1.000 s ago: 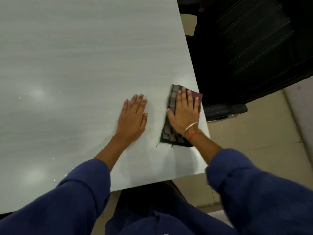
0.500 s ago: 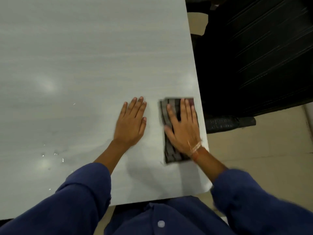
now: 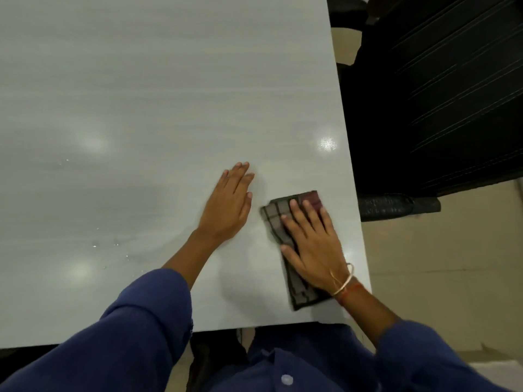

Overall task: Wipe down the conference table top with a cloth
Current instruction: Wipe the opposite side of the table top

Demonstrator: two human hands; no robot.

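Note:
The pale grey conference table top fills most of the head view. A dark checked cloth, folded into a strip, lies near the table's right front corner. My right hand presses flat on the cloth with fingers spread, covering its middle. My left hand rests palm down on the bare table just left of the cloth, fingers together and holding nothing. A few small water drops glisten on the surface to the left.
A black office chair stands close against the table's right edge, its armrest level with the cloth. Beige floor tiles show at the right. The table's front edge runs just before my body.
My right hand has slid the cloth toward me and turned it, so it now slants along the right edge. My left hand stayed flat in place. The camera view shifted.

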